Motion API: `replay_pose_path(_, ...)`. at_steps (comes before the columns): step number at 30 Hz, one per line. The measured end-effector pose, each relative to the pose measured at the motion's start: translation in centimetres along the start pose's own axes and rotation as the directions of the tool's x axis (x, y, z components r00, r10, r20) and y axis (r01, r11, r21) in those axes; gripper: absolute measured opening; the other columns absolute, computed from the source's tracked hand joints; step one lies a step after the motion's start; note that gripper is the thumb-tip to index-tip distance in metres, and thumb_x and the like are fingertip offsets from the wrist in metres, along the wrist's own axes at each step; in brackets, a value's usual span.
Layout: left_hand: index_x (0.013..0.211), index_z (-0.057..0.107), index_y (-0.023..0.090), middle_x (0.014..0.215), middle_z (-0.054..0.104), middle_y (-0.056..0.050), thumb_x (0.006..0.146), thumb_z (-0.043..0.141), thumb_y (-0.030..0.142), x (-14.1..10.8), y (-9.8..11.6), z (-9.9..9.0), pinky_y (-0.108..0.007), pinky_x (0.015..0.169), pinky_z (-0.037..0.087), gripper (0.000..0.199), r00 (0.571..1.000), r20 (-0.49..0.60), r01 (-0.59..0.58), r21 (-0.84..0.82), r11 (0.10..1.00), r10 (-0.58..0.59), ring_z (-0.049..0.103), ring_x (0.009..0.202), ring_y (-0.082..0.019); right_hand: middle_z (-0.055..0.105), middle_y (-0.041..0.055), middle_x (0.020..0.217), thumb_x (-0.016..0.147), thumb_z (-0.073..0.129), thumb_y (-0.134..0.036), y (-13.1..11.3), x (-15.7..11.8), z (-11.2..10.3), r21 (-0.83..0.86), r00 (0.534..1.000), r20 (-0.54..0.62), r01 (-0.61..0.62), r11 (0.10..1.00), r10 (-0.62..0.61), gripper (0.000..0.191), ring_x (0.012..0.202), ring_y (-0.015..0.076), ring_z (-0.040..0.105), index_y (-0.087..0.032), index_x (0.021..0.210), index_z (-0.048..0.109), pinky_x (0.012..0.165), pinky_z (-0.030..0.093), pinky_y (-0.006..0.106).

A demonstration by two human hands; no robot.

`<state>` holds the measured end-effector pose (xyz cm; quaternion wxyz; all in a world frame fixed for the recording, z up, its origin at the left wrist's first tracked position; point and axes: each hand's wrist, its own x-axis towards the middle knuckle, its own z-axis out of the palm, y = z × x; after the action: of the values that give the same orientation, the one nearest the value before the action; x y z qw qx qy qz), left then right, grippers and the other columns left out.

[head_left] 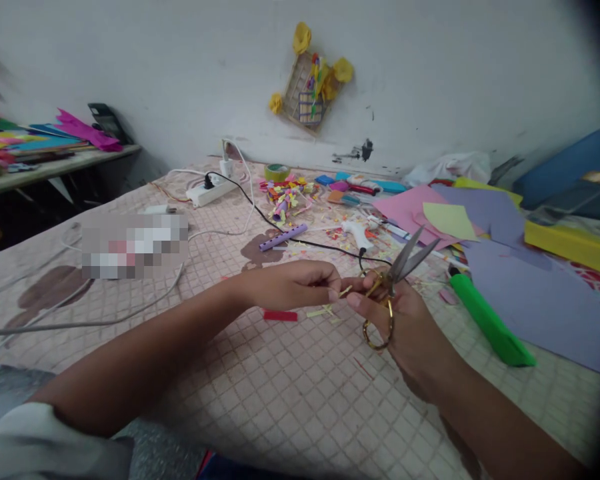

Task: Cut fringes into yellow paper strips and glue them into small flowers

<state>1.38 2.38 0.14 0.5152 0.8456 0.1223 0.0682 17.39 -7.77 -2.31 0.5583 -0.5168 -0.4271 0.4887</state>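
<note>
My left hand (300, 283) is closed in a pinch on a small pale-yellow paper strip (346, 291), whose end sticks out toward the other hand. My right hand (415, 327) holds a pair of scissors (405, 261) with gold handles, their blades parted and pointing up and away to the right. Its thumb and fingertips come close to the yellow strip; whether they touch it I cannot tell. Below the hands, a red paper strip (280, 315) and some pale-yellow paper scraps (321, 311) lie on the patterned tablecloth (300, 400).
Beyond my hands lie a purple paper tube with dots (283, 237), a white glue gun (356, 233) and heaped paper cuttings (287, 197). A power strip (210, 192) with cables stands at back left. Purple paper sheets (535, 287) and a green tube-shaped object (493, 320) are at right.
</note>
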Motion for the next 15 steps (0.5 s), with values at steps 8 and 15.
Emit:
replay_pose_path(8, 0.082, 0.045, 0.014, 0.07, 0.042, 0.003, 0.085, 0.044, 0.019, 0.33, -0.22, 0.65, -0.019, 0.056, 0.032, 0.006, 1.0, -0.022, 0.017, -0.111, 0.994, -0.02, 0.037, 0.063, -0.007, 0.052, -0.0064, 0.066, 0.061, 0.074, -0.023, 0.13, 0.12, 0.05, -0.063, 0.998, -0.054, 0.023, 0.998, -0.027, 0.03, 0.055, 0.0092, 0.045, -0.023, 0.076, 0.047, 0.05, 0.036, 0.022)
replay_pose_path(15, 0.079, 0.045, 0.014, 0.07, 0.043, 0.003, 0.084, 0.044, 0.019, 0.34, -0.54, 0.53, -0.022, 0.059, 0.034, 0.007, 0.999, -0.018, 0.042, -0.169, 0.985, -0.046, 0.04, 0.063, -0.008, 0.049, -0.0068, 0.066, 0.061, 0.072, -0.02, 0.57, 0.25, -0.22, -0.001, 0.997, -0.052, 0.053, 0.999, -0.053, 0.028, 0.057, 0.0099, 0.044, -0.023, 0.076, 0.049, 0.053, 0.038, 0.023)
